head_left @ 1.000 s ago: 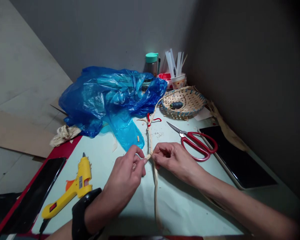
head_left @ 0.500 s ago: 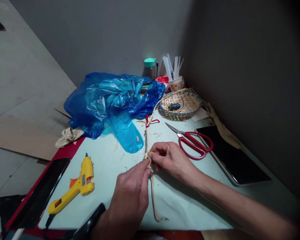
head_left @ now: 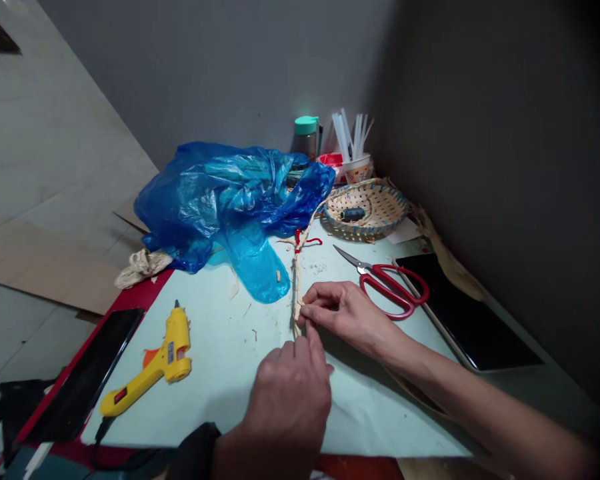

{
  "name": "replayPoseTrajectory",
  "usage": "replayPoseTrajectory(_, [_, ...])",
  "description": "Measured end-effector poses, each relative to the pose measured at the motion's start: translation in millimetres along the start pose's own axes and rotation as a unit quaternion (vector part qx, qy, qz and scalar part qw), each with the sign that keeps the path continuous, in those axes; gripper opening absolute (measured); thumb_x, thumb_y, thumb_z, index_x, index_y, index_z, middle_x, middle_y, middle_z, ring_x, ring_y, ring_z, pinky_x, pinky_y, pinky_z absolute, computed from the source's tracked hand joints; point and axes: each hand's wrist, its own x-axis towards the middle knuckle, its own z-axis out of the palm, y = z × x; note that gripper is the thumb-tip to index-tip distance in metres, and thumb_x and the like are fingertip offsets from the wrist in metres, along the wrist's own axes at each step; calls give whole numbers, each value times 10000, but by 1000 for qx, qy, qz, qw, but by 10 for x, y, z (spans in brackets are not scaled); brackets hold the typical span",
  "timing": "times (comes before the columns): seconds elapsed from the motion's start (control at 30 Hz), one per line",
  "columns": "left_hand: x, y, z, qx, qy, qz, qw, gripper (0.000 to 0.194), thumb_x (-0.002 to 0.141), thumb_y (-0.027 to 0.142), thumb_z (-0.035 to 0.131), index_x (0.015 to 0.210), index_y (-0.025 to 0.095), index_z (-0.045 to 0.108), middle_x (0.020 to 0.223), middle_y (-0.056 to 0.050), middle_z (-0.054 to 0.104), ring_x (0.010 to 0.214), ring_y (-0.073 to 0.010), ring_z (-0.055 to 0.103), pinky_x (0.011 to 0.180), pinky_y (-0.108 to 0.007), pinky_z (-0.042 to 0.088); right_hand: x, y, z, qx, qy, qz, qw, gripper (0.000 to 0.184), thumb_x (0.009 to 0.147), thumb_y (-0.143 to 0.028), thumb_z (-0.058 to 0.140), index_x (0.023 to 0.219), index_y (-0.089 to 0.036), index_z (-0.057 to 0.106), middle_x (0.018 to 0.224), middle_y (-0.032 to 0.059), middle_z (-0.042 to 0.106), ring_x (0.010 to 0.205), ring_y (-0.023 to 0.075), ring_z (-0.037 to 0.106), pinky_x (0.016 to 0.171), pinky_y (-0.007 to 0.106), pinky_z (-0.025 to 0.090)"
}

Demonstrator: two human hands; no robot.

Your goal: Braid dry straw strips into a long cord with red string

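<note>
From where I'm standing, the pale fibre cord (head_left: 299, 277) is lying along the bench (head_left: 375, 420), between the blue plastic bag (head_left: 205, 193) and the red-handled scissors (head_left: 387, 283). The person's right hand (head_left: 353, 317) is grasping it in pinched fingers (head_left: 307, 311). The left hand (head_left: 293, 390) is bending over its near end, fingers mostly hidden; I can't tell whether they're gripping. The cord is looking light, pliable and perhaps prone to fraying, so a gentle pinch close to the folded strands is seeming best.
</note>
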Motion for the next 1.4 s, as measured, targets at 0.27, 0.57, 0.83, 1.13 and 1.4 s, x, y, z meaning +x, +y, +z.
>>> replayPoseTrajectory(0.27, [339,-460,-222,-498,-65,-164,849,389,768,338,644,1100,187,508,925,-48,592,807,-165,571,734,-300,456,-9,-52,-3,26,0,-3,1000,116,802,-246,551,754,-146,583,667,22,664,578,119,573,549,219,379])
replayPoseTrajectory(0.57, [422,-454,-16,-729,-170,-165,642,175,835,333,549,882,170,506,744,20,468,519,-43,298,476,-195,204,-9,-18,-37,-11,-23,-16,1000,164,851,-288,509,809,-152,589,745,44,671,693,158,613,629,247,420])
replayPoseTrajectory(0.83, [385,-435,74,-649,-127,-162,732,234,885,338,426,806,157,551,655,12,507,487,-71,325,457,-213,238,-106,-126,-38,-205,-21,-37,978,202,887,-220,458,780,-175,623,741,18,691,664,141,595,606,245,369])
replayPoseTrajectory(1.13, [373,-416,15,-525,-46,-161,834,292,847,350,482,673,156,614,677,-11,594,687,-144,520,646,-242,394,-202,-186,12,-421,42,-49,905,297,910,-317,432,726,-182,622,655,61,642,549,144,535,528,281,281])
replayPoseTrajectory(1.4, [346,-387,67,-565,-21,-220,795,275,793,326,578,602,131,612,629,10,556,630,-108,457,600,-214,355,-363,-252,217,-435,56,-63,897,185,887,-183,404,794,-169,563,667,31,631,515,124,529,508,262,282])
